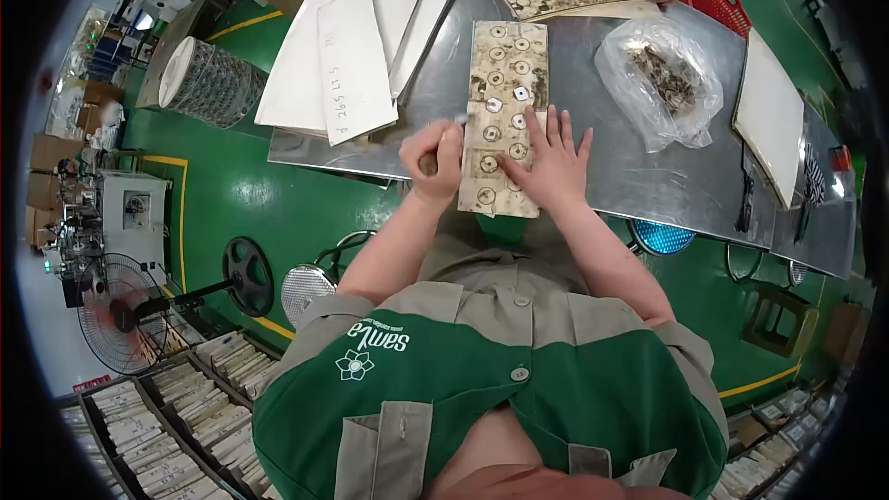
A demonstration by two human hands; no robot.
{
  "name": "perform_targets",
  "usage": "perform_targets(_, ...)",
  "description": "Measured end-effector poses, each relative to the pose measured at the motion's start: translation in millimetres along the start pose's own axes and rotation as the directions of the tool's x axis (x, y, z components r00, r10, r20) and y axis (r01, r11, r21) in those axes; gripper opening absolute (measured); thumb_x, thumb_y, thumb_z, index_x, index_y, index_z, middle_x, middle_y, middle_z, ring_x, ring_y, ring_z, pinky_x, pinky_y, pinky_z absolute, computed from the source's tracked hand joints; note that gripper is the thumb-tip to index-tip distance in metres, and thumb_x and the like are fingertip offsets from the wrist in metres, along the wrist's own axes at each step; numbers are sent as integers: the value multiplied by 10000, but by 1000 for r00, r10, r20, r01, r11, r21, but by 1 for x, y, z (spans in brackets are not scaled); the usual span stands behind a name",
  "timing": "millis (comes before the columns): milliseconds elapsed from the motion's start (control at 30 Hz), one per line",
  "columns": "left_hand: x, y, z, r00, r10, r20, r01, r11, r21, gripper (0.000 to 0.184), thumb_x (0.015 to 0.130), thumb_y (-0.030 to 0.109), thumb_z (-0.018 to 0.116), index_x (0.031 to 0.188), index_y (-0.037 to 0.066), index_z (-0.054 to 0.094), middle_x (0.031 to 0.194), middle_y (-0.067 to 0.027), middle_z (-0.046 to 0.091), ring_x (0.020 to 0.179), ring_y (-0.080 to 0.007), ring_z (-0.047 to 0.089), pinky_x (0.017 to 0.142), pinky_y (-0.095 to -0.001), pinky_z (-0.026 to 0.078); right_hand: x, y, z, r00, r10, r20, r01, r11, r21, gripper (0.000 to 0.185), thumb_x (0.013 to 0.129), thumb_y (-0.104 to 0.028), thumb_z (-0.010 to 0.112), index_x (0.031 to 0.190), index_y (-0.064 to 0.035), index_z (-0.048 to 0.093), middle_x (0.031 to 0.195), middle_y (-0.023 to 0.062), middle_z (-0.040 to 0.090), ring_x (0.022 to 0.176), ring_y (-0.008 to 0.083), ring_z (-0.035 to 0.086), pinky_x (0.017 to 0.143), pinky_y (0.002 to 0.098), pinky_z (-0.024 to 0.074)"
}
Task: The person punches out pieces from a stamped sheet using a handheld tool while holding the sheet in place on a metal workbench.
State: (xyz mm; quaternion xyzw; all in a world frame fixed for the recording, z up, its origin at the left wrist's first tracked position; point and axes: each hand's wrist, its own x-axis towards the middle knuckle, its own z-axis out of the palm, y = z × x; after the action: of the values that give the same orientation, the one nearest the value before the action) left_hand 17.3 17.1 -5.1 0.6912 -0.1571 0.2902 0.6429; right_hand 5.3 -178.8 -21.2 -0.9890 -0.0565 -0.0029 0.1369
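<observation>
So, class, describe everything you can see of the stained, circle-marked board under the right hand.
The long, narrow board is pale cream, blotched brown and black, with two columns of ringed circles and a few whiter patches; material unclear. It lies on the metal table, lengthwise away from the wearer, near end at the table's edge. The right hand rests spread on it; the left hand grips a slim tool by its left edge.
</observation>
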Motion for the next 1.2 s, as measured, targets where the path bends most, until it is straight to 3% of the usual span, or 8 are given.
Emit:
perform_targets(167, 5, -15, 5, 987, 147, 64, -149, 989, 16, 209, 853, 12, 613, 658, -42, 559, 642, -118, 613, 557, -209, 585, 565, -321, 459, 0, 0, 2, 1000, -1, -14, 1, 1000, 6, 928, 884, -719, 554, 1626, -256, 243, 1659, 178, 269, 1560, 330, 175, 1219, 627, 4)
perform_targets(300, 16, -13, 15, 1000, -19, 1, 19, 1000, -4, 197, 846, -14, 600, 651, -19, 568, 646, -139, 603, 570, -252, 596, 579, -326, 467, 0, 3, 6, 1000, -7, -26, 7, 1000, 6, 930, 879, -721, 561, 1624, -261, 248, 1656, 178, 274, 1559, 329, 179, 1219, 628, 6)
perform_targets(367, 3, -8, 13, 983, 177, 56, -181, 982, 57, 194, 841, -18, 600, 652, -31, 561, 643, -135, 590, 561, -254, 586, 581, -324, 469, 0, 3, 4, 1000, -12, -28, 12, 1000, 0, 931, 877, -720, 566, 1623, -261, 250, 1654, 179, 278, 1557, 330, 185, 1219, 630, 10)
perform_targets(500, -14, -3, 16, 966, 235, 109, -238, 971, 14, 264, 814, -2, 633, 597, 13, 483, 630, -147, 587, 537, -277, 578, 541, -328, 454, 0, 3, 0, 1000, 1, -17, -1, 1000, 6, 926, 874, -707, 585, 1618, -258, 266, 1645, 181, 298, 1548, 336, 209, 1217, 636, 25)
perform_targets(733, 10, -2, 21, 998, 64, -2, -64, 991, 119, 237, 857, -6, 565, 629, -38, 507, 637, -97, 583, 582, -169, 561, 552, -304, 432, 0, 1, 3, 999, -4, -53, 5, 1000, 13, 920, 880, -727, 557, 1619, -265, 262, 1647, 178, 294, 1552, 329, 199, 1218, 633, 15)
perform_targets(1000, 7, -11, 28, 968, 242, 64, -245, 968, 47, 214, 850, -38, 542, 637, -48, 523, 623, -129, 570, 559, -236, 565, 572, -312, 454, -1, 0, 3, 999, -20, -34, 21, 1000, 13, 913, 883, -705, 572, 1616, -251, 271, 1631, 192, 322, 1543, 348, 223, 1213, 644, 28)
perform_targets(1100, 17, -7, 28, 1000, 6, -23, -4, 995, 104, 209, 876, -12, 546, 672, -55, 557, 637, -112, 593, 558, -188, 558, 557, -290, 431, -1, 0, 2, 999, -13, -46, 15, 999, 30, 920, 884, -715, 560, 1621, -256, 255, 1647, 184, 291, 1551, 338, 201, 1211, 647, 22)
perform_targets(1200, 4, 11, 22, 985, 159, 73, -168, 975, 148, 214, 872, -16, 537, 662, -56, 551, 616, -106, 576, 556, -185, 544, 554, -291, 430, -2, 3, 5, 998, -26, -53, 27, 1000, 14, 920, 884, -710, 565, 1622, -257, 256, 1644, 183, 300, 1550, 336, 205, 1213, 644, 22)
